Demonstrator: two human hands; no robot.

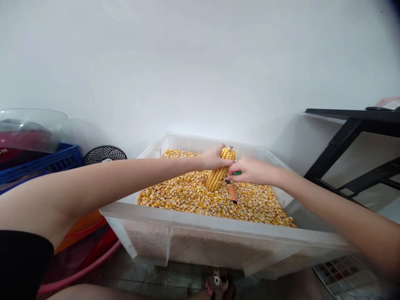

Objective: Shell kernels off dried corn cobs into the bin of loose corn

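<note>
A clear plastic bin (pixel 193 233) in front of me holds a thick layer of loose yellow corn kernels (pixel 187 196). Above the kernels my left hand (pixel 211 158) grips the top of a dried corn cob (pixel 218 175), which stands tilted with its lower end in the pile. My right hand (pixel 250 170) is closed on a small tool (pixel 231 191) with a green part at the fingers and an orange handle pointing down, pressed against the cob's right side.
To the left are a blue crate (pixel 40 164), a clear tub (pixel 31 125), a small black fan (pixel 104 154) and red and orange basins (pixel 87 246). A black metal table frame (pixel 346 137) stands at the right. A white wall is behind the bin.
</note>
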